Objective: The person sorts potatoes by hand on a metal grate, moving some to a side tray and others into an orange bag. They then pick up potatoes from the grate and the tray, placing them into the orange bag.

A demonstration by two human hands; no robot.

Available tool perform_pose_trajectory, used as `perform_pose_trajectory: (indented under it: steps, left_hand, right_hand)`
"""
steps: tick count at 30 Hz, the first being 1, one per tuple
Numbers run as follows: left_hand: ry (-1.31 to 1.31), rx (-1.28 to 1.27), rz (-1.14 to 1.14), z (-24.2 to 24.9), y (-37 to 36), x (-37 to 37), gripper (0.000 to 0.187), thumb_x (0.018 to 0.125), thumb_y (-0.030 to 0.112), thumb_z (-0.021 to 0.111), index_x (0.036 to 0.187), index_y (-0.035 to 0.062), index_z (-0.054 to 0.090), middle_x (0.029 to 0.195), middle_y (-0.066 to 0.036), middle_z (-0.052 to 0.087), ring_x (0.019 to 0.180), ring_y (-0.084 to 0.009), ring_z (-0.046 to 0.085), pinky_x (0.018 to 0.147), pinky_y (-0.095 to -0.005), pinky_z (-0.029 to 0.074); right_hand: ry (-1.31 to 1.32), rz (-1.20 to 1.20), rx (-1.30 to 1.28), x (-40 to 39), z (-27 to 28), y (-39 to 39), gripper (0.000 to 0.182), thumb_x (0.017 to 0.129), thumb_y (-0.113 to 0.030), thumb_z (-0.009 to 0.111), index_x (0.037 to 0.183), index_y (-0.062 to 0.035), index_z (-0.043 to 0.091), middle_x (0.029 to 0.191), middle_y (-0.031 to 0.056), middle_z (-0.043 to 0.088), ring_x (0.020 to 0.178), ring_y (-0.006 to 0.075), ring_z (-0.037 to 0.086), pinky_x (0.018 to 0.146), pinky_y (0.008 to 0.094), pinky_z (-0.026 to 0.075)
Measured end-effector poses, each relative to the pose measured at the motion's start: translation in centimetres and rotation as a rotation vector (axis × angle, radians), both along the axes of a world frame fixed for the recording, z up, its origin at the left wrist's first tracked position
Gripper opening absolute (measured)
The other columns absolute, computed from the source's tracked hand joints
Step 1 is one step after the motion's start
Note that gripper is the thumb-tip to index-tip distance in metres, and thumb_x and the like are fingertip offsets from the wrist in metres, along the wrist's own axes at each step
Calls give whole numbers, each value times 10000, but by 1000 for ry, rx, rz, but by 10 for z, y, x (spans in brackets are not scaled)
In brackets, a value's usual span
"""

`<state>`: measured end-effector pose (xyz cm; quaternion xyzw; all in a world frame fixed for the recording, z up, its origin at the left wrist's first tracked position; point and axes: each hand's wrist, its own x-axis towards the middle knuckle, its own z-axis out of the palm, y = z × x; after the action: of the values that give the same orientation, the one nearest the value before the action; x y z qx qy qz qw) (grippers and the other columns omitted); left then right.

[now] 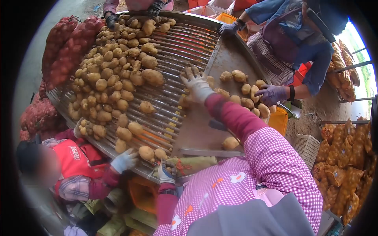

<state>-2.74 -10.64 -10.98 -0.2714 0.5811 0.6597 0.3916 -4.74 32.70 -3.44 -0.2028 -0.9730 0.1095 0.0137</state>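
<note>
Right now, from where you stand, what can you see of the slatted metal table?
The slatted metal table looks like worn steel: parallel bars across much of it, then a smooth, dirt-smudged sheet towards the picture's right. Potatoes lie heaped on the bars, with more on the sheet. The wearer's gloved right hand is over it; contact is unclear.

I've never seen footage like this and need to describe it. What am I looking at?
No robot here: one picture, from a camera worn on a person's head, looking forward and down. That person's gloved right hand reaches over a table of metal bars; the left hand is at the near edge, beside a green bundle. Whether either holds anything is unclear. Potatoes lie heaped on the bars, with more on the flat metal panel to the right. Other people's gloved hands show around the table.
</note>
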Motion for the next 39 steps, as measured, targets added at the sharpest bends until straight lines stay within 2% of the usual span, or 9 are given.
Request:
perform_pose_trajectory:
  steps: [3, 7, 10, 14, 21, 24, 32, 36, 39]
  left_hand:
    - [-7, 6, 38, -2, 0, 1, 380, 1042, 480, 612, 851, 152, 592, 635, 16, 575, 424, -117, 475, 375, -232, 317]
    - [-6, 45, 18, -8, -3, 1, 388, 1038, 467, 625, 805, 159, 584, 628, 6, 577, 421, -127, 478, 373, -237, 320]
    - [3, 52, 11, -5, -4, 4, 399, 1038, 461, 630, 780, 160, 584, 626, 4, 580, 423, -126, 479, 376, -235, 328]
    - [4, -7, 23, -17, -7, 0, 422, 1041, 482, 615, 778, 152, 589, 623, 6, 580, 428, -122, 477, 383, -236, 336]
    - [-30, 21, 0, -7, -6, 2, 450, 1039, 520, 597, 787, 147, 592, 610, -11, 546, 421, -131, 439, 383, -237, 292]
    - [-7, 70, -41, -10, -8, 1, 461, 1038, 534, 589, 804, 137, 592, 604, -25, 539, 415, -141, 433, 380, -243, 282]
    - [74, -16, -4, 3, 8, 4, 525, 1012, 623, 587, 834, 129, 618, 650, 1, 565, 446, -121, 461, 372, -231, 302]
    - [-36, 410, 145, 16, 18, 0, 650, 982, 718, 540, 1085, 87, 657, 993, -87, 683, 833, -212, 659, 631, -310, 551]
    - [-114, 730, 162, 54, 26, -2, 803, 942, 780, 527, 1240, 40, 624, 1256, -165, 670, 1149, -328, 658, 898, -466, 596]
  right_hand:
    - [-149, -81, -17, -28, 9, 22, 1008, 755, -459, 839, 1611, -159, 400, 1723, 197, 216, 1532, 458, 322, 1232, 584, 309]
    - [-222, -153, -186, -22, 16, 39, 900, 764, -337, 812, 1571, -212, 432, 1657, 206, 327, 1424, 424, 496, 1111, 526, 487]
    - [-239, -129, -189, -2, 17, 43, 936, 750, -343, 841, 1582, -220, 431, 1672, 196, 320, 1393, 410, 539, 1107, 531, 477]
    - [-75, -137, -171, 45, 9, 43, 836, 785, -333, 797, 1543, -195, 472, 1485, 194, 524, 1303, 373, 600, 1044, 522, 489]
    - [14, 162, 202, 213, -48, -3, 732, 807, -347, 807, 1464, -155, 548, 1538, 149, 465, 1481, 374, 375, 1157, 585, 340]
    - [46, 63, -61, 256, -29, -43, 467, 851, -288, 771, 1277, -120, 678, 1464, 159, 535, 1410, 379, 464, 1096, 552, 407]
    - [314, 79, -96, 152, -4, -56, 523, 867, -342, 778, 1315, -106, 646, 1445, 172, 563, 1344, 377, 532, 1075, 508, 436]
    - [32, 234, 173, 76, -62, -55, 860, 825, -534, 780, 1547, -177, 479, 1604, 186, 442, 1462, 416, 432, 1187, 583, 326]
    - [-13, 145, 73, 73, -56, -47, 861, 816, -476, 799, 1547, -159, 473, 1539, 174, 506, 1467, 376, 427, 1201, 601, 304]
